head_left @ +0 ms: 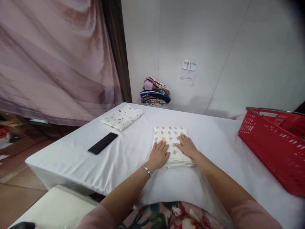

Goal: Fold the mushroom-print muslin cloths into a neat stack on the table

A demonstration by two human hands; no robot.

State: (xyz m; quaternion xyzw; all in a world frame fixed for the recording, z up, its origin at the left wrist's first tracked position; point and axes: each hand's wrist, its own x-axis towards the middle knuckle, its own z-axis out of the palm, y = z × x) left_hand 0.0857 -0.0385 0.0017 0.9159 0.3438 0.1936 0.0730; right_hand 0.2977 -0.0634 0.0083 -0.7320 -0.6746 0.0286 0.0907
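In front of me a folded white cloth [170, 135] with grey printed shapes and a small yellow mark lies on the white-covered table [209, 136]. My left hand [159, 154], a silver bracelet at its wrist, rests flat on the left side of this cloth. Flat on its right side lies my right hand [187, 145], fingers spread. Neither hand grips anything. Farther off to the left is a second folded white cloth [122, 117] with small dark prints. A black phone [103, 143] lies between that cloth and the table's left front edge.
At the right edge stands a red plastic basket [271, 146] with slotted sides. Behind the table rises a pile of folded fabrics [155, 93] against the white wall [190, 31], which bears handwritten paper notes [188, 72]. A pink curtain [59, 63] hangs at the left.
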